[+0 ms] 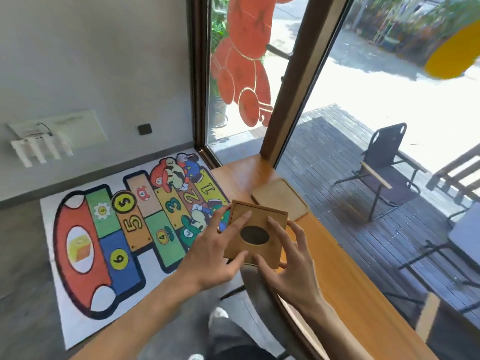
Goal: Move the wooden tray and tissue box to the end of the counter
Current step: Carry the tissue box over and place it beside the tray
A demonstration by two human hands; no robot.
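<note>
A square wooden tissue box [259,222] with a dark oval opening on top is held between both my hands at the near edge of the wooden counter [345,279]. My left hand [215,255] grips its left side, thumb at the near edge and fingers across the top. My right hand [288,258] holds its right and near side, fingers spread. Just beyond the box, a flat wooden tray [281,200] with rounded corners lies on the counter near its far end.
The counter runs along a large window [363,113] and ends at a brown window post [291,100]. A colourful game mat [124,229] covers the floor to the left. A dark chair back [259,289] stands under my hands. Outdoor chairs sit beyond the glass.
</note>
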